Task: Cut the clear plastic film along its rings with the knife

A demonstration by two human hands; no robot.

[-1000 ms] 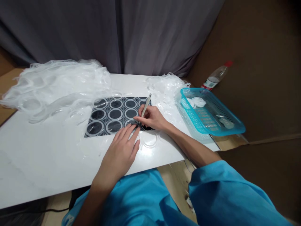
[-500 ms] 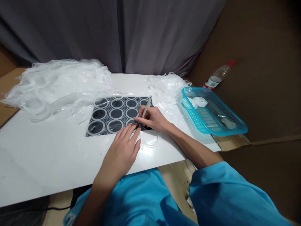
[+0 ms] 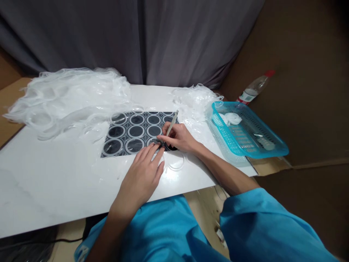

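Observation:
A dark sheet (image 3: 124, 133) printed with rows of pale rings lies on the white table. My right hand (image 3: 180, 137) pinches a thin pale stick-like tool (image 3: 172, 123), its lower end down at the sheet's front right part. Beside it, my left hand (image 3: 144, 169) rests with its fingertips on the sheet's front edge, fingers stretched out, close to the right fingertips. What lies right under the fingertips is hidden. Thin clear rings (image 3: 176, 161) lie on the table just in front of the sheet.
A large heap of clear rings (image 3: 73, 91) covers the back left of the white table (image 3: 54, 182). A smaller translucent pile (image 3: 195, 100) sits behind the sheet's right side. At the right are a blue basket (image 3: 268, 155) holding white pieces and a red-capped bottle (image 3: 255, 89).
The whole view has shifted very slightly. Both hands stay in nearly the same place on the sheet, and the tool is still held at about the same slant.

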